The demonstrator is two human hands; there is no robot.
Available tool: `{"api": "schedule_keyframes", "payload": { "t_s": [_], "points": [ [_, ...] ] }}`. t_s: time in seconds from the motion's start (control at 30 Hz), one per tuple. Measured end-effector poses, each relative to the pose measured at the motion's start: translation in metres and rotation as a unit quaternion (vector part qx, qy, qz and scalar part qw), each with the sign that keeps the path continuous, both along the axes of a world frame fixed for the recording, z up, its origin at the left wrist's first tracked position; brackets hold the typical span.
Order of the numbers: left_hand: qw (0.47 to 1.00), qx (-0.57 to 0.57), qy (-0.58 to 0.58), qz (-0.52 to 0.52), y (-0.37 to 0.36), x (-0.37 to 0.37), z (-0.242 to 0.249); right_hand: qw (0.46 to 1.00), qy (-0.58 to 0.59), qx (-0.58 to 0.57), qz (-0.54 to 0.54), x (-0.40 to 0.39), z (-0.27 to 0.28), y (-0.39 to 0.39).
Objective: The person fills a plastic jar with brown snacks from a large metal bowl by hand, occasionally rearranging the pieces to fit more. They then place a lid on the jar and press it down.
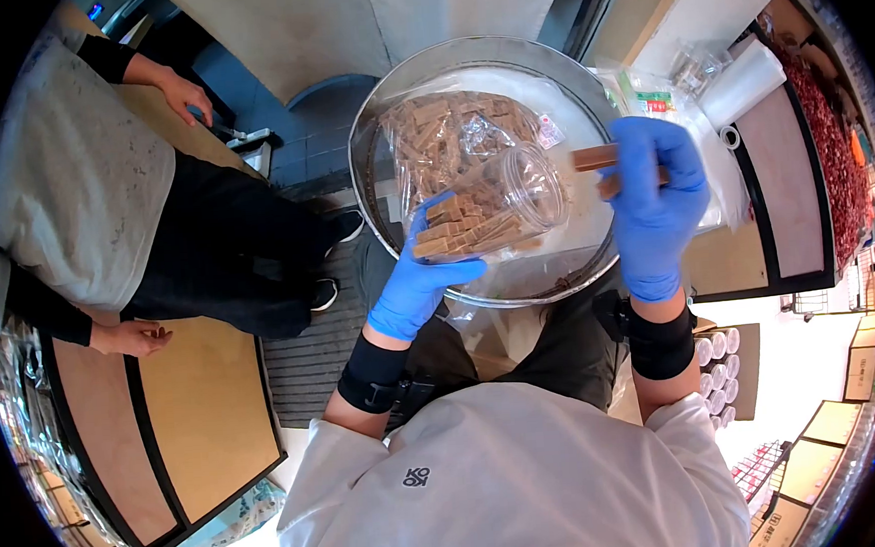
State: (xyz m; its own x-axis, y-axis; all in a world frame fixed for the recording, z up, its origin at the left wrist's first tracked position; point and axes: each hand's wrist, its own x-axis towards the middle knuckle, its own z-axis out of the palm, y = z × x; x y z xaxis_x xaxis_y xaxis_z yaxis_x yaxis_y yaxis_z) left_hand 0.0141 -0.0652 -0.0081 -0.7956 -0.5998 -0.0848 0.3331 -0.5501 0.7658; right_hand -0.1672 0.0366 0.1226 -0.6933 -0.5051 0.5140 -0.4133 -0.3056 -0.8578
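Observation:
My left hand (pixel 413 287), in a blue glove, holds a clear plastic jar (pixel 531 190) tilted on its side, its open mouth facing right. Brown sticks (pixel 463 227) lie inside the jar toward its base. In my gloved right hand (pixel 656 185), right of the jar mouth, are a few brown sticks (pixel 594 158) that point left, apart from the jar. Behind the jar a clear bag of brown pieces (pixel 449 127) rests in a large round metal tray (pixel 362 158).
Another person (pixel 81 185) stands at the left, both hands away from the tray. A white plastic roll (pixel 744 86) and plastic packaging (pixel 695 67) lie at the right. Lidded jars (pixel 719 377) stand in rows at the lower right, and a cabinet (pixel 204 388) is at the lower left.

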Motion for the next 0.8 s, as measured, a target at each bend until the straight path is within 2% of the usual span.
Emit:
{"api": "schedule_keyframes", "payload": {
  "t_s": [0.13, 0.2, 0.37, 0.4, 0.57, 0.8],
  "points": [
    [1.000, 0.004, 0.002, 0.009, 0.001, 0.000, 0.001, 0.996, -0.087, -0.012, 0.029, -0.023, -0.004, 0.002],
    [1.000, -0.010, -0.003, 0.008, 0.001, -0.001, 0.000, 0.974, -0.200, 0.088, 0.054, -0.026, -0.005, 0.000],
    [0.998, -0.050, -0.038, 0.004, 0.001, -0.004, 0.004, 0.954, -0.140, 0.222, 0.142, -0.016, -0.008, 0.004],
    [0.996, -0.073, -0.044, 0.001, 0.000, -0.005, -0.001, 0.954, -0.140, 0.222, 0.142, -0.017, -0.010, 0.006],
    [0.980, -0.184, -0.075, 0.021, 0.006, -0.007, 0.002, 0.910, -0.126, 0.277, 0.280, -0.035, -0.020, 0.012],
    [0.971, -0.235, -0.045, 0.021, 0.009, -0.008, 0.000, 0.901, -0.151, 0.310, 0.265, -0.034, -0.004, 0.019]
  ]
}}
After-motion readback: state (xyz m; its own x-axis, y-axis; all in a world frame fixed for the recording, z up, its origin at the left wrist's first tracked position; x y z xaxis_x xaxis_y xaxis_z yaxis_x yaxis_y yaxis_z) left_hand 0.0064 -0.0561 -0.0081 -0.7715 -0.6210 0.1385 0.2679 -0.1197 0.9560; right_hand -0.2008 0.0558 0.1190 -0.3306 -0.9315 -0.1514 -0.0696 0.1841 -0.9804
